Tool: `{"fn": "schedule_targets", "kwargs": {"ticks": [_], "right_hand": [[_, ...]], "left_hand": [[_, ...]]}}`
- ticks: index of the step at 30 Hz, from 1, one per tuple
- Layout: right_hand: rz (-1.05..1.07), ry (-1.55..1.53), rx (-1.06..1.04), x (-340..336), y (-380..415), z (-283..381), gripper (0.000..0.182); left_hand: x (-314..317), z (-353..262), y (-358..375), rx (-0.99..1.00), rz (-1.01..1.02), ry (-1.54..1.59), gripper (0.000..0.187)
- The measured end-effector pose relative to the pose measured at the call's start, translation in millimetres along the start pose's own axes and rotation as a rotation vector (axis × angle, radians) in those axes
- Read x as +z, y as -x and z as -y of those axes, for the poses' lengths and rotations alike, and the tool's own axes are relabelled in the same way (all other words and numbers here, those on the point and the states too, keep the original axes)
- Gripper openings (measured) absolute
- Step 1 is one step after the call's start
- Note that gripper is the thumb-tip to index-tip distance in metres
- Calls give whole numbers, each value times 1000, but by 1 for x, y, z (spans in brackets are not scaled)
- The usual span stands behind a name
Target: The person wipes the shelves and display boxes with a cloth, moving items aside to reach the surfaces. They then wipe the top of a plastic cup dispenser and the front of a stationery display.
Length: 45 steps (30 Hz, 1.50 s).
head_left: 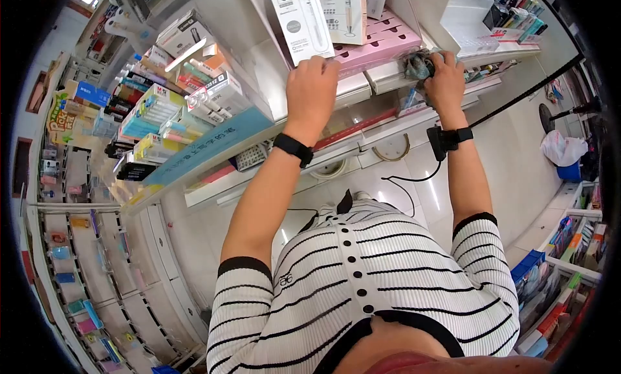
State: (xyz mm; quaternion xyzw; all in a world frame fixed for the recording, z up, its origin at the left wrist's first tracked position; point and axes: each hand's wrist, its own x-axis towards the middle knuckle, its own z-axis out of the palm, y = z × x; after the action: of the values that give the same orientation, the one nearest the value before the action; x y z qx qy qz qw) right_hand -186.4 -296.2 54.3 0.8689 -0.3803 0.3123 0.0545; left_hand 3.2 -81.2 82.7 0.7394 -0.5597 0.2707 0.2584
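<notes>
My left hand (pixel 312 93) is closed at the bottom edge of a white pen box (pixel 299 25) that stands tilted at the front of a shelf compartment. Bunched in my right hand (pixel 444 83) is a grey-green cloth (pixel 419 67), at the shelf's front edge. Between the two hands lies a pink box (pixel 378 43) with small dark slots. More upright pen packages (pixel 344 15) stand on it, beside the white box.
Pens and pen boxes (pixel 152 112) crowd the shelf at the left, behind a blue label strip (pixel 210 148). White stacked packages (pixel 458 21) are at the right. A black cable (pixel 527 89) crosses the right side. Lower ledges run below my hands.
</notes>
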Motion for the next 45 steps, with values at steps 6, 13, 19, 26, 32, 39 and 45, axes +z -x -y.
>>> {"fn": "schedule_targets", "kwargs": {"ticks": [6,13,19,26,32,39,45], "right_hand": [[11,-42,23,1,1,-2,44],[25,-69,-19,0,1,-11,45],[81,-514,-17,-14,-23,-45,52],[-120,-428,-230,4,-101,-40,58],[97,-410,-202,52,-157,-13,56],[286,-37,-738,151,-189,-11,50],[513,-317,-531,138,-197,-9,50]], "left_hand": [[-2,5,3,-34,37,-35,22],[-7,21,7,-98,47,-92,21],[-11,34,18,-112,21,-153,22],[-8,23,27,-162,-47,-108,27],[-5,23,30,-171,-56,-69,29],[-6,24,30,-182,-25,-32,32],[-3,23,30,-179,-33,-61,32]]}}
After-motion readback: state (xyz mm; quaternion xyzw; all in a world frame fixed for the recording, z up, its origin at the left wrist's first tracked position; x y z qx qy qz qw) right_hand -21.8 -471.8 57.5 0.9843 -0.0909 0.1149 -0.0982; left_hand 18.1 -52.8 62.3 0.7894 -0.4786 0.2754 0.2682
